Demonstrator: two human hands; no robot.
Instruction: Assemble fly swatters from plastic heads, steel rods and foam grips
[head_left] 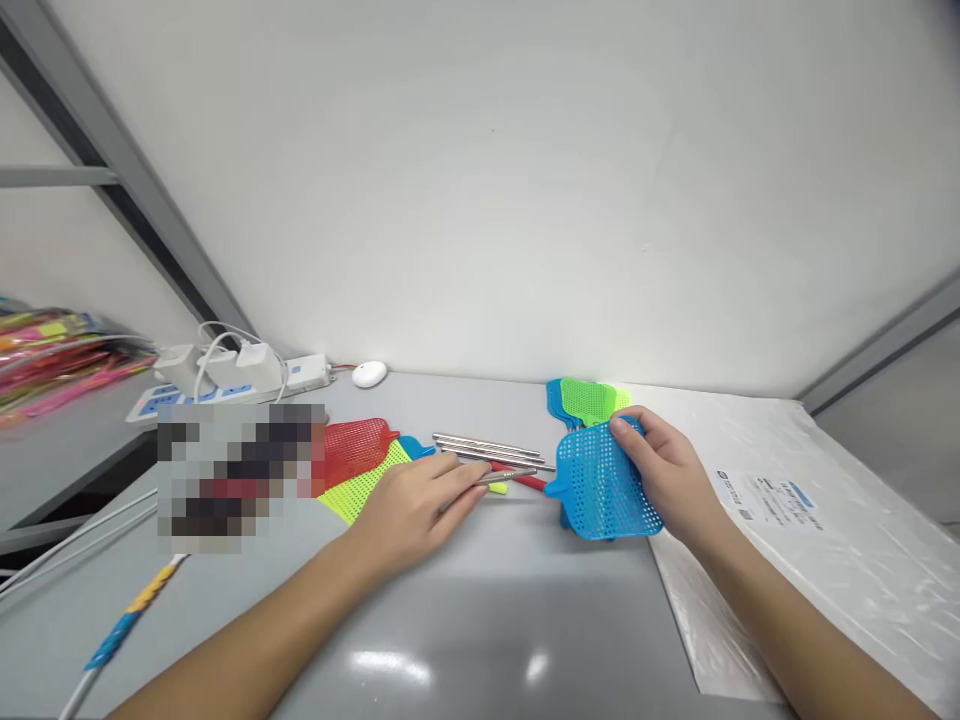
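My right hand [667,470] is closed on the edge of a blue mesh fly swatter head [604,485], its short socket facing left. Between the thumb and fingers of my left hand [420,500] is a thin metal rod [514,477], its tip pointing right, a little short of the blue socket. Under and beside my left hand lie a red swatter head [356,450], a yellow-green one [364,485] and part of a blue one [415,447]. Behind the hands are several loose metal rods [487,447] and a red handle [531,482].
A stack of green and blue swatter heads [589,400] lies by the wall. White plastic packaging [840,540] with a label covers the right side. At left are a power strip [300,373] with chargers, a white round case [369,374], a cable [124,630] and a blurred-out item [244,480].
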